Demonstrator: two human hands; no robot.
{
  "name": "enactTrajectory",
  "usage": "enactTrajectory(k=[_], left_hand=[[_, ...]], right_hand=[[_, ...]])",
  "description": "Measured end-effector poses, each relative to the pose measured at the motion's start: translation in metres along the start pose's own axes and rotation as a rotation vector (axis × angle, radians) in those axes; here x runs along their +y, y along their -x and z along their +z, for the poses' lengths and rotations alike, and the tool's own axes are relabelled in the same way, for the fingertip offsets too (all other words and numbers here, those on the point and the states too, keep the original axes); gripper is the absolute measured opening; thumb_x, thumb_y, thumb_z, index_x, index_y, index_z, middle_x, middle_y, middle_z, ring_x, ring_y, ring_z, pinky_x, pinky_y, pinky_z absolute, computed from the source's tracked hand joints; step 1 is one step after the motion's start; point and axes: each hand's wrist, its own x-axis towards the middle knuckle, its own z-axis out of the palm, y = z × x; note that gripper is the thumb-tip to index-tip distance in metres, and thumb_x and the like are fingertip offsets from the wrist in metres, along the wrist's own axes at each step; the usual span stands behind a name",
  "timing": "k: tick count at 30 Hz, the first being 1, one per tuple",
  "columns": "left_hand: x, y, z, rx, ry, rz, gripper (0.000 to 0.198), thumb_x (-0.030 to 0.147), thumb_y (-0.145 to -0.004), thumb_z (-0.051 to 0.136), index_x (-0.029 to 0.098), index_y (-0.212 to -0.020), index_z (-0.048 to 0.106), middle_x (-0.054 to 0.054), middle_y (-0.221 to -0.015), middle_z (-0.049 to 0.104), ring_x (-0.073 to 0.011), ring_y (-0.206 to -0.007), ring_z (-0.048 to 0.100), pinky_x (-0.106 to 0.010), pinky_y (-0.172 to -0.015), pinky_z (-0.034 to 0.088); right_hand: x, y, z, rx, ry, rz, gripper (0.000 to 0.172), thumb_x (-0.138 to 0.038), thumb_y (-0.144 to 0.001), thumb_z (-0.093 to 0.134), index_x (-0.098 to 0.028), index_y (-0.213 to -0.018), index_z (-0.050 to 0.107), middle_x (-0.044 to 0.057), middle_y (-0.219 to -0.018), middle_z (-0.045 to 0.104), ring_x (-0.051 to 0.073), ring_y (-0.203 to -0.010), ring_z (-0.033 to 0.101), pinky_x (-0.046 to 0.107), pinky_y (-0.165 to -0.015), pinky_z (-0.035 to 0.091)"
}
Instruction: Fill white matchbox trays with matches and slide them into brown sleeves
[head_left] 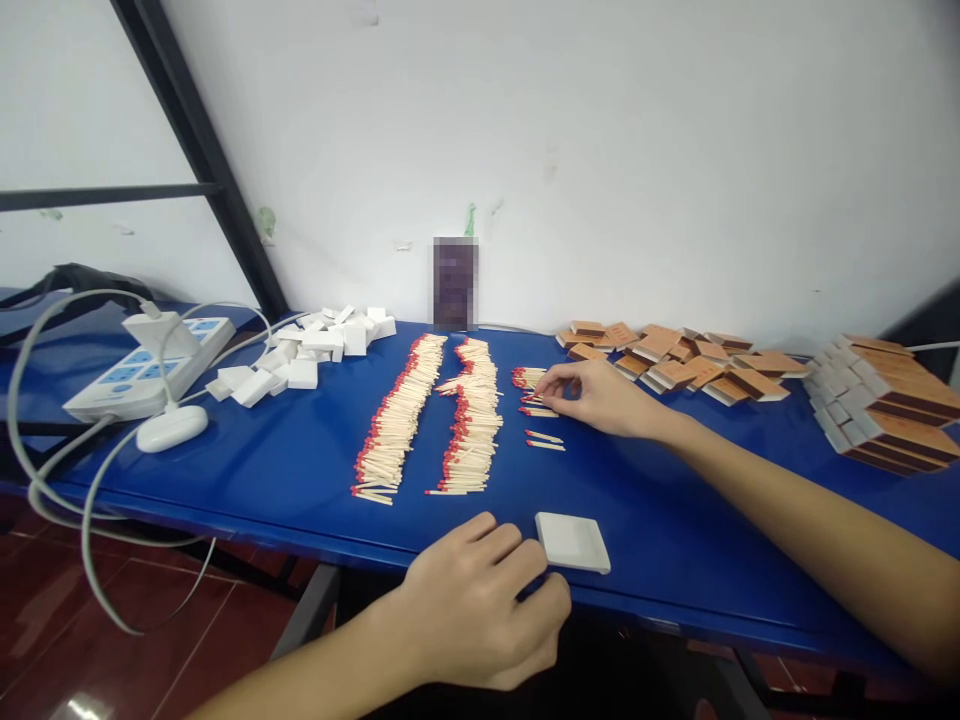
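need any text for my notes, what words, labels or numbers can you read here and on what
No text can be read in this picture.
Orange matchbox sleeves: faint print on top, too small to read.
Power strip: blue button panels, no legible marks.
Dark card against the wall: blurred out, unreadable.
White tray by the left hand: blank.
Matches under the right hand: no markings.

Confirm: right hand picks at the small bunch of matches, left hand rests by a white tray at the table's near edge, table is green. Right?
Not quite: the table is blue, not green, as the head view shows. The rest holds: the right hand picks at the small bunch of matches, and the left hand rests by the white tray at the near edge.
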Motion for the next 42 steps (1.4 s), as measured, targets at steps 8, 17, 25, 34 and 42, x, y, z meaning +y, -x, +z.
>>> enactTrajectory(k=[8, 17, 25, 34, 42], left_hand=[[0.000, 0.002, 0.001, 0.003, -0.009, 0.001, 0.010, 0.027, -0.083, 0.060, 0.018, -0.083, 0.060, 0.001, -0.069, 0.048, -0.0162, -0.062, 0.040, -0.031, -0.059, 0.028], [0.000, 0.000, 0.000, -0.005, -0.013, -0.005, 0.008, 0.026, -0.082, 0.060, 0.018, -0.082, 0.060, 0.001, -0.068, 0.047, -0.0160, -0.062, 0.038, -0.031, -0.058, 0.027], [0.000, 0.000, 0.000, -0.004, -0.009, -0.001, 0.008, 0.026, -0.082, 0.061, 0.018, -0.081, 0.061, 0.001, -0.068, 0.047, -0.0162, -0.061, 0.038, -0.032, -0.058, 0.027], [0.000, 0.000, 0.000, 0.001, -0.012, 0.005, 0.009, 0.026, -0.082, 0.060, 0.018, -0.081, 0.060, 0.000, -0.068, 0.048, -0.0160, -0.061, 0.039, -0.031, -0.059, 0.028], [0.000, 0.001, 0.000, -0.012, -0.021, 0.001, 0.010, 0.028, -0.082, 0.061, 0.018, -0.081, 0.059, 0.001, -0.069, 0.047, -0.0157, -0.062, 0.040, -0.031, -0.060, 0.028]], right_hand=[[-0.001, -0.003, 0.002, 0.120, 0.187, -0.138, 0.016, -0.023, -0.085, 0.057, -0.019, -0.090, 0.071, 0.008, -0.095, 0.074, 0.021, -0.084, 0.064, 0.034, -0.074, 0.050], [0.019, 0.005, 0.001, 0.096, 0.300, -0.113, 0.022, -0.030, -0.091, 0.052, -0.017, -0.094, 0.070, 0.011, -0.095, 0.071, 0.025, -0.088, 0.065, 0.038, -0.078, 0.049], [0.011, 0.001, 0.002, 0.048, 0.274, -0.069, 0.031, -0.038, -0.092, 0.051, -0.016, -0.099, 0.071, 0.012, -0.098, 0.072, 0.026, -0.089, 0.064, 0.038, -0.076, 0.047], [0.011, -0.011, -0.002, -0.057, 0.352, -0.077, 0.027, -0.035, -0.089, 0.056, -0.015, -0.093, 0.075, 0.012, -0.092, 0.071, 0.024, -0.082, 0.062, 0.036, -0.076, 0.046], [0.004, -0.014, -0.010, -0.121, 0.389, -0.080, 0.022, -0.029, -0.090, 0.056, -0.018, -0.095, 0.074, 0.010, -0.094, 0.071, 0.022, -0.082, 0.062, 0.033, -0.075, 0.045]])
